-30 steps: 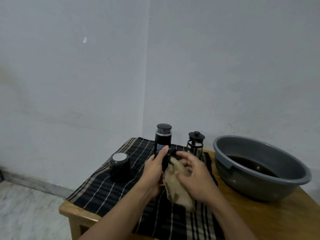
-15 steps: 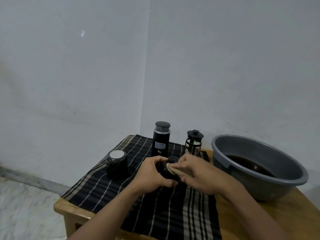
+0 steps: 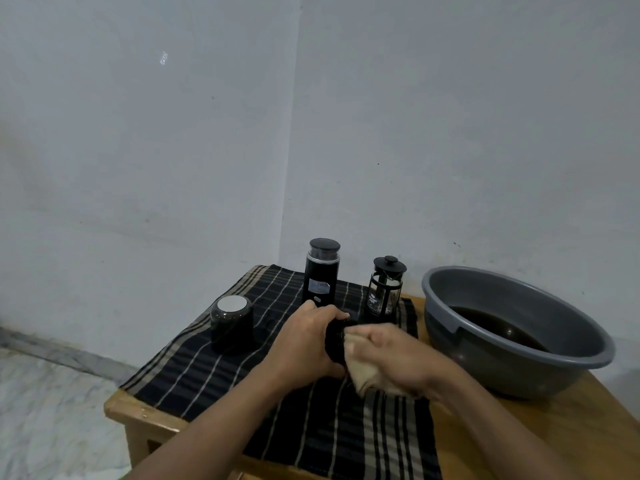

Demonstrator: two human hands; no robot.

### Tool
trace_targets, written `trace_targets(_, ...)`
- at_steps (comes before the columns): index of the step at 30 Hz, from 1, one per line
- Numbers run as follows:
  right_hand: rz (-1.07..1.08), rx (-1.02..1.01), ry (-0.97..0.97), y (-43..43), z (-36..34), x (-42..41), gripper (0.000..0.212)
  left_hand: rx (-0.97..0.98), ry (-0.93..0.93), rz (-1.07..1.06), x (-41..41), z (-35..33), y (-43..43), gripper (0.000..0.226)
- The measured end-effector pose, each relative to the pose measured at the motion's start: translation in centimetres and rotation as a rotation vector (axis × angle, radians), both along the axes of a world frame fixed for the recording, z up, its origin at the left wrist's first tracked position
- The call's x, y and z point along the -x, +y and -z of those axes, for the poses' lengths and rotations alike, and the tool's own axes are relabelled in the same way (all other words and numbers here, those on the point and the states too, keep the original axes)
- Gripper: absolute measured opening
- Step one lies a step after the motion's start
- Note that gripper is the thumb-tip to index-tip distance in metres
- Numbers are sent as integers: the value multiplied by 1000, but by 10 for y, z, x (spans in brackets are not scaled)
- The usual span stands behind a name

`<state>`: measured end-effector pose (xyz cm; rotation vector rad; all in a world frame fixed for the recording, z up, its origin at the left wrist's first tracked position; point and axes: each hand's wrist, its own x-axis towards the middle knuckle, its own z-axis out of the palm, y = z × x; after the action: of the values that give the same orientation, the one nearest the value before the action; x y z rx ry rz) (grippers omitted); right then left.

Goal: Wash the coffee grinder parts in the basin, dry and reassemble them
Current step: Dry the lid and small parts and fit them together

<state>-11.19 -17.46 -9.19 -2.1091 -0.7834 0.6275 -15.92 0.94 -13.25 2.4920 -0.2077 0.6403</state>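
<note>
Drying a grinder part (image 3: 335, 341)
Left hand (image 3: 304, 344) grips it; right hand (image 3: 398, 358) clutches the cloth (image 3: 363, 374). Better to turn it slowly, wiping inside too.

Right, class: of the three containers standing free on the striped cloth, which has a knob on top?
The small black-framed glass French press, nearest the grey plastic basin. The tall black cylinder and the squat dark pot have flat tops.

Left hand (image 3: 304, 344) grips black grinder part (image 3: 333, 341); right hand (image 3: 401, 358) holds beige cloth (image 3: 363, 372) against it.
On striped mat (image 3: 194, 372): tall black canister (image 3: 321, 275), French press (image 3: 385, 289), dark jar (image 3: 231, 323).
Grey basin (image 3: 502, 372), dark water, at right.
</note>
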Motion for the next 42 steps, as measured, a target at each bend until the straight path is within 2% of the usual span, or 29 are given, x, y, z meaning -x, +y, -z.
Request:
trace_targets(2, -119, 468, -654, 1, 11, -1, 35, -63, 40, 18, -2, -7, 9, 76)
trace_targets(3, -131, 538, -841, 4, 16, -1, 30, -85, 31, 30, -3, -9, 12, 74)
trace_targets(4, -101, 473, -884, 8, 21, 1, 23, -106, -2, 38, -4, -11, 13, 72)
trace_targets(5, -62, 329, -836, 12, 25, 1, 17, -135, -77, 45, -7, -11, 14, 70)
trace_targets(6, 10, 134, -655, 16, 25, 3, 15, -180, -167, 48, -10, -8, 13, 68)
trace_targets(8, 171, -201, -78, 19, 22, -3, 20, -228, -366, 23, -17, 7, 10, 60)
trace_targets(10, 250, -399, 388, 14, 24, -8, 22, -192, -519, -11, -19, 22, 4, 53)
trace_targets(12, 266, -578, 647, 8, 32, -7, 41, -127, -546, -60, -17, 25, 1, 59)
trace_targets(13, 284, -675, 707, 5, 35, -8, 48, -69, -524, -91, -16, 23, 1, 64)
trace_targets(15, 300, -868, 723, 2, 33, -7, 44, 104, -407, -160, -14, 14, 0, 72)
trace_targets(16, 303, -914, 599, 0, 26, -5, 34, 167, -337, -183, -14, 11, -1, 76)
trace_targets(17, 330, -888, 347, -1, 18, -2, 25, 215, -284, -190, -14, 9, -1, 77)
trace_targets(19, 368, -637, -346, -3, 6, 4, 29, 287, -229, -170, -16, 2, -3, 73)
trace_targets(20, 288, -457, -611, -3, 6, 6, 32, 335, -212, -141, -17, -2, -5, 69)
trace_targets(21, 208, -314, -764, -3, 11, 7, 35, 372, -199, -103, -16, -6, -6, 66)
trace_targets(22, 180, -246, -823, -2, 20, 4, 37, 383, -192, -75, -15, -11, -6, 64)
trace_targets(24, 293, -365, -709, -4, 29, -1, 37, 454, -147, 10, -12, -19, -3, 61)
trace_targets(26, 434, -552, -555, -5, 29, -3, 33, 747, -57, 128, -8, -23, -2, 45)
trace_targets(29, 519, -636, -577, 7, 30, 11, 32, 1120, 148, 199, -9, -18, -10, 23)
trace_targets(32, 409, -554, -557, 37, 40, 33, 52, 1320, 233, 203, -13, -14, -31, 44)
trace_targets(34, 473, -565, -555, 58, 41, 42, 54, 1343, 136, 49, -13, -16, -45, 55)
trace_targets(36, 540, -626, -434, 68, 28, 41, 45, 1326, 9, -9, -11, -15, -55, 58)
trace_targets(38, 591, -709, -121, 68, 11, 24, 36, 1340, -68, 11, -11, -11, -61, 55)
trace_targets(40, 625, -823, 204, 60, -4, 4, 39, 1340, -133, 25, -12, -11, -60, 52)
trace_targets(41, 637, -859, 300, 60, -7, 2, 39, 1335, -140, 47, -14, -12, -57, 55)
trace_targets(42, 658, -861, 316, 64, -5, 4, 39, 1337, -130, 55, -14, -14, -55, 58)
